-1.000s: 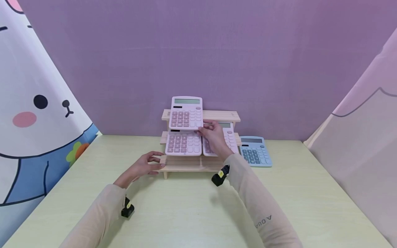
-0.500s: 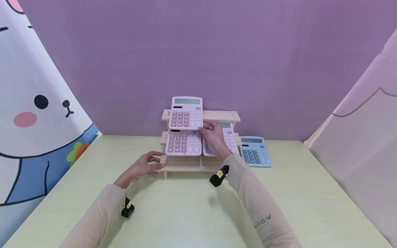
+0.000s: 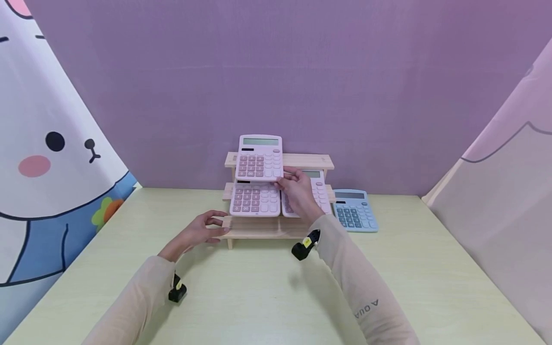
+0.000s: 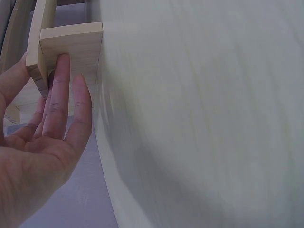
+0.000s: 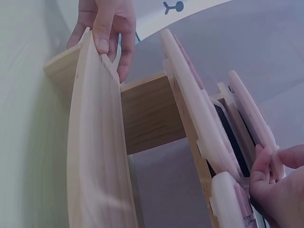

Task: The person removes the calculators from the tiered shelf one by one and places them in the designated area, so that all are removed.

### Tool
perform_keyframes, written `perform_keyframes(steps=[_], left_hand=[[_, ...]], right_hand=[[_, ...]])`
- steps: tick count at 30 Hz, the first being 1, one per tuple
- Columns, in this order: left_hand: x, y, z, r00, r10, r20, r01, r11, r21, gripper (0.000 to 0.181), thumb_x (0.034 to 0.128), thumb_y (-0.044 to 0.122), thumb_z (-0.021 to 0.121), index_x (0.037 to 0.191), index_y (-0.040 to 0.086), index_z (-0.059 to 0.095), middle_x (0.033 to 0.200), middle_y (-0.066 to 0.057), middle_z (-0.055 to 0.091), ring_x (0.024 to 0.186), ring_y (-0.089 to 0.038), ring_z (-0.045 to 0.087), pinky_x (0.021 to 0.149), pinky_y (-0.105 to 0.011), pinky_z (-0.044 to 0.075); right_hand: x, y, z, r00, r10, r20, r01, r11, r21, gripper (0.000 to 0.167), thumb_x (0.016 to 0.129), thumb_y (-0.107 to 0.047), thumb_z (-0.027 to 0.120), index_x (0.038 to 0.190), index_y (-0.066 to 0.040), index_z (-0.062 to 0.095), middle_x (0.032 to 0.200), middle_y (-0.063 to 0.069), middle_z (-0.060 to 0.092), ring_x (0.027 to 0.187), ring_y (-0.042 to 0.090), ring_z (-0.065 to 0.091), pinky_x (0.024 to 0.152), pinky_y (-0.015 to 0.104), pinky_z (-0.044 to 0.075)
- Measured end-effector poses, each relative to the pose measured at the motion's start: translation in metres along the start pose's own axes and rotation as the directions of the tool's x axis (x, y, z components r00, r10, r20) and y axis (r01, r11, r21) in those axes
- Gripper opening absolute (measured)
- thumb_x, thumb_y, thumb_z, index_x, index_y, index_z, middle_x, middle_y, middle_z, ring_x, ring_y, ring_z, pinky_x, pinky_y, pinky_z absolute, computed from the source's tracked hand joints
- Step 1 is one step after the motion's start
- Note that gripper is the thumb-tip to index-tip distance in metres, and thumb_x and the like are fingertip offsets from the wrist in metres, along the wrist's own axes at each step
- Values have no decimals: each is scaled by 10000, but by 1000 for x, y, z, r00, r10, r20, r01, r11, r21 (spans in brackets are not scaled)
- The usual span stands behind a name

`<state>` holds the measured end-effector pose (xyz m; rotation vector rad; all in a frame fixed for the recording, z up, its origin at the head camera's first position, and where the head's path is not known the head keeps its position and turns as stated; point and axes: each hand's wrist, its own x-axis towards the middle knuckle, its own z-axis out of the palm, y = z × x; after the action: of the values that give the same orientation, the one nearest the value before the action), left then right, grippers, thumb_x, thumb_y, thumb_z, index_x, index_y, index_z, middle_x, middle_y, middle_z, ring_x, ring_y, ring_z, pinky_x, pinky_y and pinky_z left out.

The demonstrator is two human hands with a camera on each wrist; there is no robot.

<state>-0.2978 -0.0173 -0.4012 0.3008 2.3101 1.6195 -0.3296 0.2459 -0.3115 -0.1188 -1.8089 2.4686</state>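
A three-tier wooden shelf stands on the table. My left hand grips the left end of its lowest tier; in the left wrist view the thumb and fingers lie on either side of the board. On the top tier, at the left, a pink calculator leans with its keys towards me. My right hand pinches its lower right corner, as the right wrist view also shows at the fingertips. Two more pink calculators stand side by side on the middle tier, the left one whole-edged below, the right one partly behind my right hand.
A blue calculator sits on the table right of the shelf, its left edge partly hidden. A purple backdrop rises behind. Printed cloth hangs at the left, and a pale cloth at the right.
Almost nothing differs. The top calculator has shifted very slightly right, with my right hand still at its corner; my left hand stays at the shelf's end.
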Motion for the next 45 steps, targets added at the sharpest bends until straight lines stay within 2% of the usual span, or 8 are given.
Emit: perform_keyframes(steps=[6,17,27,45], left_hand=[[1,-1,-2,1000,3,3,-3,1000,0,607,851,200,651,1348,31,345,1233,-239,453,888,-166,596,806,-385,559],[4,-4,-3,1000,-7,-2,7,1000,-8,611,842,198,662,1342,35,351,1232,-241,462,895,-167,600,795,-375,563],[3,-4,-4,1000,-10,2,10,1000,-14,616,847,200,657,1351,37,341,1239,-238,453,889,-159,598,809,-391,557],[1,-4,-3,1000,0,0,0,1000,0,609,849,200,654,1346,34,345,1241,-250,454,918,-180,597,806,-392,558]], right_hand=[[3,0,0,999,38,2,-38,999,14,403,820,113,558,1193,-34,511,1020,91,584,797,143,620,827,251,542],[-2,-4,0,998,59,-3,-58,998,20,411,835,97,549,1211,-58,493,1019,78,571,847,149,607,859,248,529],[-3,-6,-9,999,50,10,-51,998,43,428,833,104,542,1233,-37,484,1023,92,562,872,159,594,876,253,521],[-13,-14,-32,998,63,11,-63,998,-4,468,837,99,534,1274,-48,457,999,67,529,856,138,573,923,273,499]])
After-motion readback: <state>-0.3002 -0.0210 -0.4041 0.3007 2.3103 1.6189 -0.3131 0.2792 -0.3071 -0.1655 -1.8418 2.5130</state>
